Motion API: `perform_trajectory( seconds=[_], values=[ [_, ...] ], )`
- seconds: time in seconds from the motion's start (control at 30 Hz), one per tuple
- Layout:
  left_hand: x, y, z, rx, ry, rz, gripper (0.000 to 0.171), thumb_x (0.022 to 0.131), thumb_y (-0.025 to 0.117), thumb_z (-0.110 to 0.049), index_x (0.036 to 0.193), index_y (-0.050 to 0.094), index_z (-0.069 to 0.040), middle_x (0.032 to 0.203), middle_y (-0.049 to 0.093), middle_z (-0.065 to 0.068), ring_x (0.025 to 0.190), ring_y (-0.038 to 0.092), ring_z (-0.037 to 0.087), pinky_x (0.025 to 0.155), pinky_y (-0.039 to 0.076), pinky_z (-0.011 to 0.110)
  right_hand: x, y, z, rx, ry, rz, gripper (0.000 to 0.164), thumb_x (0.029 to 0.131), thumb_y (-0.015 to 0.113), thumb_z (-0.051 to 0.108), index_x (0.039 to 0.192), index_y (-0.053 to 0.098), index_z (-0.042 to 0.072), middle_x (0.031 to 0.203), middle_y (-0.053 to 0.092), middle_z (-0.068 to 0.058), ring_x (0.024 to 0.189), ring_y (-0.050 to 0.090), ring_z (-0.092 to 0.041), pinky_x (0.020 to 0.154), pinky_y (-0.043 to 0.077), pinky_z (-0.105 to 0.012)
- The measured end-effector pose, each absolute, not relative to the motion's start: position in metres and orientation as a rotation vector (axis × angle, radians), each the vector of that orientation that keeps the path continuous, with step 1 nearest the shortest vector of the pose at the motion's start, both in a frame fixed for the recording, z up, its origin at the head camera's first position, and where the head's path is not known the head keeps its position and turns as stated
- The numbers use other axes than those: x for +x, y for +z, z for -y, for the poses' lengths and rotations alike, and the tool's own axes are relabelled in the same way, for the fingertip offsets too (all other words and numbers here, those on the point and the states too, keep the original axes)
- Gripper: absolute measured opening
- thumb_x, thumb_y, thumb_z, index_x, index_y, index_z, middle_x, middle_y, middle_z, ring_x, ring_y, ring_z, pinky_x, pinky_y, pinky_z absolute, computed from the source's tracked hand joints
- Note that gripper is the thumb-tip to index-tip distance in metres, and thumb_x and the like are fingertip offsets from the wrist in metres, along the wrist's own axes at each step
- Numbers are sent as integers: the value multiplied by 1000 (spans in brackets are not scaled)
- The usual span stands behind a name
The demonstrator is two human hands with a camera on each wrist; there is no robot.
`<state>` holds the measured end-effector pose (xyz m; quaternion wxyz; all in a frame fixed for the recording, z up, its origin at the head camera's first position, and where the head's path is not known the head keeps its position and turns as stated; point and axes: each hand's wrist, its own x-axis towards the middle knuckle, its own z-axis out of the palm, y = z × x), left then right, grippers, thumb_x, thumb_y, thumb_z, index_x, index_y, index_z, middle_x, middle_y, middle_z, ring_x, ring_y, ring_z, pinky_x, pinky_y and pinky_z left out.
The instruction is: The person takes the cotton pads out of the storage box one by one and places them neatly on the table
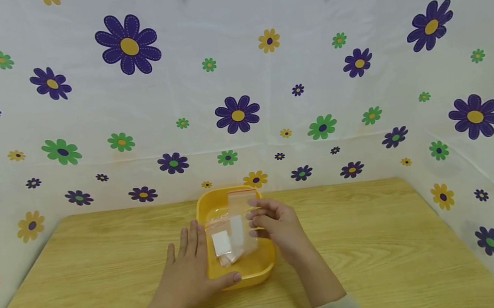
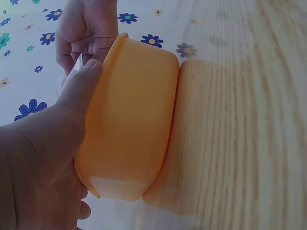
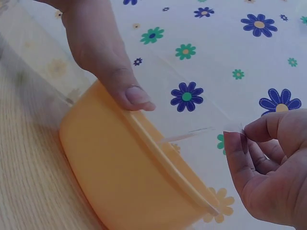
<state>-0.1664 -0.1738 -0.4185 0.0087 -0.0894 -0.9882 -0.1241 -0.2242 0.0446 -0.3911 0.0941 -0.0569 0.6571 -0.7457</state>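
A yellow plastic basin stands on the wooden table. My left hand rests against it, fingers straight along the left rim and thumb across the near rim. In the right wrist view its thumb lies on the edge of the basin. My right hand pinches a clear plastic zip bag above the basin, between thumb and fingers. Lower in the basin lies another clear bag with a white rectangular piece. What else lies under the bags is hard to make out.
The light wooden table extends to both sides of the basin. Behind it hangs a white cloth printed with purple, green and yellow flowers, which also lines the left and right sides.
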Motion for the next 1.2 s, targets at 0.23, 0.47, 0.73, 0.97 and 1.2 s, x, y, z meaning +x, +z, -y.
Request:
perform_trajectory(
  seconds=[0.23, 0.47, 0.73, 0.97, 1.2],
  values=[
    [-166, -418, 174, -281, -395, 3079, 131, 74, 50, -90, 156, 15, 7, 165, 9, 24, 151, 11, 46, 116, 14, 69, -227, -386, -55, -138, -2229, -1958, 35, 95, 62, 2, 130, 64, 11, 110, 68, -14, 92, 65, -21, 84, 60, -34],
    [-168, -418, 173, -285, -413, 3077, 132, 73, 51, -90, 156, 16, 7, 165, 8, 25, 150, 10, 47, 116, 15, 69, -231, -385, -60, -113, -2229, -1964, 36, 95, 63, 2, 130, 64, 11, 108, 68, -12, 90, 64, -20, 83, 60, -34],
    [-167, -418, 175, -280, -399, 3102, 134, 73, 49, -91, 156, 13, 7, 165, 5, 23, 151, 10, 44, 118, 12, 67, -234, -384, -68, -101, -2283, -1935, 34, 95, 62, 1, 127, 65, 10, 106, 68, -13, 86, 64, -21, 81, 61, -33],
    [-168, -420, 176, -251, -396, 3134, 134, 71, 47, -94, 158, 11, 2, 166, -1, 19, 151, 1, 48, 114, 6, 73, -235, -383, -73, -69, -2294, -1926, 35, 94, 61, -1, 127, 65, 9, 105, 68, -12, 87, 64, -21, 81, 60, -33],
    [-168, -421, 176, -254, -393, 3129, 131, 72, 46, -93, 159, 12, 0, 167, 4, 17, 150, 6, 50, 112, 7, 76, -236, -382, -77, -78, -2319, -1923, 35, 94, 62, -2, 128, 65, 7, 103, 69, -11, 86, 64, -20, 80, 60, -32]
  ],
)
